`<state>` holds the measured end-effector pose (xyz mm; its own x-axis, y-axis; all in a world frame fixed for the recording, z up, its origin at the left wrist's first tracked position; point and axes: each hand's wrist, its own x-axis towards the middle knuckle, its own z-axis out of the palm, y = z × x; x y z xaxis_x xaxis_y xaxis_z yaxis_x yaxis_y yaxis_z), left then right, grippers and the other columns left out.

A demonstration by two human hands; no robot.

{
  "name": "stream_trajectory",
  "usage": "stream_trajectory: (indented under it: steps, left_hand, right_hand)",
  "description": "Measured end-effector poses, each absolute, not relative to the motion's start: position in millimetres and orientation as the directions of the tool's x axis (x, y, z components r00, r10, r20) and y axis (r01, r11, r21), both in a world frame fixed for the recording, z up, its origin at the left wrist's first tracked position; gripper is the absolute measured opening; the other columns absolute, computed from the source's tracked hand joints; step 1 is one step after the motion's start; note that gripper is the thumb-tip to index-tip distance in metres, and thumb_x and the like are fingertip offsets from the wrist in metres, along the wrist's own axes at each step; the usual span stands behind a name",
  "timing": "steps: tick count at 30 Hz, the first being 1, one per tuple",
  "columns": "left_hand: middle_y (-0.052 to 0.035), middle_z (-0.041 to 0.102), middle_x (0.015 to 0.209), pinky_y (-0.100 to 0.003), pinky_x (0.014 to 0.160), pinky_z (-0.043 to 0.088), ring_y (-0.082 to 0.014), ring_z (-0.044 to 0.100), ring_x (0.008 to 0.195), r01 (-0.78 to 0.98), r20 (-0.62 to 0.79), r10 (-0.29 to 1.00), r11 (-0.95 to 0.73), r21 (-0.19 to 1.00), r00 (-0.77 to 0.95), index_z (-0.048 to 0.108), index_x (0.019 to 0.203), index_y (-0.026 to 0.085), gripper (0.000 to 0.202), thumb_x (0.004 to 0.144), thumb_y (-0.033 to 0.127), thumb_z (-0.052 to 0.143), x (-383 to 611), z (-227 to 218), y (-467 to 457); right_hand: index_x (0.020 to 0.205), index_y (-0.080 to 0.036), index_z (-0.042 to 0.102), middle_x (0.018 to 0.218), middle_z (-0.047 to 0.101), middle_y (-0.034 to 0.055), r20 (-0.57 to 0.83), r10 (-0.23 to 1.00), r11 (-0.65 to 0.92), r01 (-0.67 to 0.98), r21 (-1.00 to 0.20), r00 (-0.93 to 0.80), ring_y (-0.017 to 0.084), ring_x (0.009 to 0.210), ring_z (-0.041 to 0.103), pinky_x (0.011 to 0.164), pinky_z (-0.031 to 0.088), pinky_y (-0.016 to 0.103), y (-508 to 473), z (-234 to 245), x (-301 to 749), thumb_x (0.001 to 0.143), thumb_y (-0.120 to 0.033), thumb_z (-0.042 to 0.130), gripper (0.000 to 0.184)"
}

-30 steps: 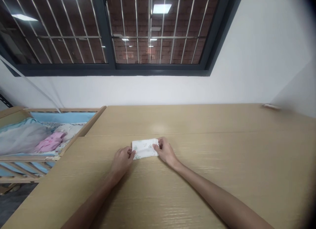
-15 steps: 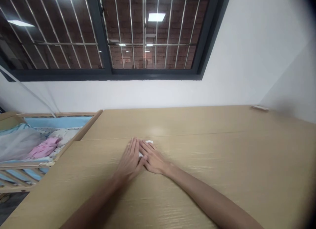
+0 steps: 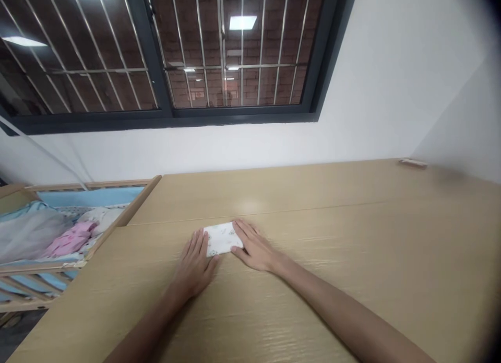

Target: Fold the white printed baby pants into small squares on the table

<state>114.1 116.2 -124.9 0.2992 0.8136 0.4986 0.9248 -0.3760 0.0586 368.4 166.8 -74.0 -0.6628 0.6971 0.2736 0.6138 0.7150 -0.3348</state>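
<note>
A small white folded cloth [image 3: 222,238] with a faint print lies flat on the wooden surface [image 3: 313,279], between my two hands. My left hand [image 3: 196,266] rests at its left edge, fingers stretched out and thumb apart, the fingertips touching the cloth. At the right edge lies my right hand [image 3: 253,246], also flat, with its fingertips and thumb on the cloth's border. Both hands are open and grip nothing. Most of the cloth's top shows; only its sides are partly covered by fingers.
To the left stands a wooden crib [image 3: 143,202] with light-blue lining, holding a pink cloth [image 3: 72,238] and pale bedding. A white wall runs behind the surface, below a dark-framed barred window [image 3: 242,115]. A small flat object [image 3: 413,163] lies at the far right corner.
My hands have moved apart, the left one leftward and the right one slightly rightward. The cloth, mostly covered before, now shows between them. The view has shifted a little.
</note>
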Motion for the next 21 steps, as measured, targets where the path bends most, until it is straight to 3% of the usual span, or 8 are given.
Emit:
stream_trajectory:
  steps: [3,6,13,17,21]
  left_hand:
    - [-0.0235,0.027,0.162,-0.056,0.119,0.031,-0.0374,0.021,0.152,0.898,0.539,0.753,-0.439,-0.017,0.378,0.017,0.159,0.007,0.08,0.1,0.051,0.047,121,-110,113]
    - [-0.0225,0.028,0.162,-0.056,0.116,0.033,-0.038,0.024,0.151,0.887,0.537,0.738,-0.46,-0.046,0.41,0.027,0.156,0.01,0.073,0.098,0.049,0.05,126,-102,114]
    - [-0.0218,0.048,0.151,-0.05,0.11,0.039,-0.0319,0.047,0.139,0.878,0.489,0.793,-0.467,0.107,0.362,0.038,0.149,0.014,0.066,0.096,0.051,0.052,116,-114,128]
    - [-0.0207,0.056,0.144,-0.05,0.109,0.04,-0.0303,0.053,0.134,0.877,0.51,0.808,-0.441,0.189,0.296,0.037,0.148,0.013,0.062,0.092,0.036,0.054,116,-114,135]
    - [-0.015,0.063,0.136,-0.048,0.109,0.04,-0.0275,0.056,0.129,0.864,0.557,0.782,-0.458,0.209,0.28,0.055,0.132,0.018,0.046,0.087,0.015,0.046,115,-106,134]
  right_hand:
    - [0.158,-0.012,0.029,0.165,0.024,0.0192,0.331,0.654,0.756,0.581,-0.301,-0.68,0.032,0.153,0.018,0.122,0.021,0.054,166,-73,368,0.099,-0.047,0.051,0.072]
    - [0.156,-0.015,0.034,0.163,0.03,0.0173,0.307,0.636,0.77,0.559,-0.308,-0.708,0.031,0.152,0.024,0.121,0.023,0.053,167,-74,369,0.097,-0.043,0.054,0.069]
    - [0.155,-0.016,0.034,0.16,0.036,0.0178,0.293,0.652,0.756,0.566,-0.328,-0.7,0.029,0.148,0.031,0.117,0.025,0.052,173,-75,369,0.091,-0.025,0.052,0.067]
    - [0.149,-0.016,0.04,0.149,0.05,0.0182,0.326,0.651,0.758,0.567,-0.322,-0.685,0.031,0.136,0.046,0.111,0.03,0.05,183,-71,367,0.084,-0.017,0.053,0.066]
    - [0.126,-0.018,0.056,0.129,0.065,0.0146,0.371,0.626,0.78,0.552,-0.294,-0.686,0.03,0.12,0.056,0.106,0.031,0.05,191,-61,360,0.086,-0.013,0.05,0.041]
